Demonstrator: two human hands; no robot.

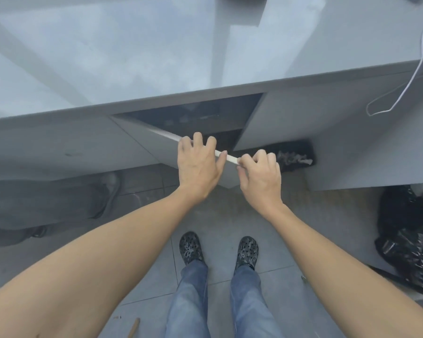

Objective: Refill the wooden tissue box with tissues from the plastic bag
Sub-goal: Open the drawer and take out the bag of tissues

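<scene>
Neither the wooden tissue box nor any tissues show in this view. Below the grey countertop [156,57] a grey cabinet door [156,147] stands swung open. My left hand [198,162] grips the door's top edge with the fingers curled over it. My right hand [260,174] holds the same edge just to the right, near the door's corner. A second door [274,118] to the right is open too. Between the doors the cabinet interior [193,118] is dark. A black plastic bag [408,242] lies crumpled on the floor at the right.
A white cable [410,76] hangs over the counter's right edge. A dark mat or tray with pale scraps [293,157] lies under the right door. My feet in dark clogs [217,250] stand on grey floor tiles. A wooden stick [134,325] lies bottom left.
</scene>
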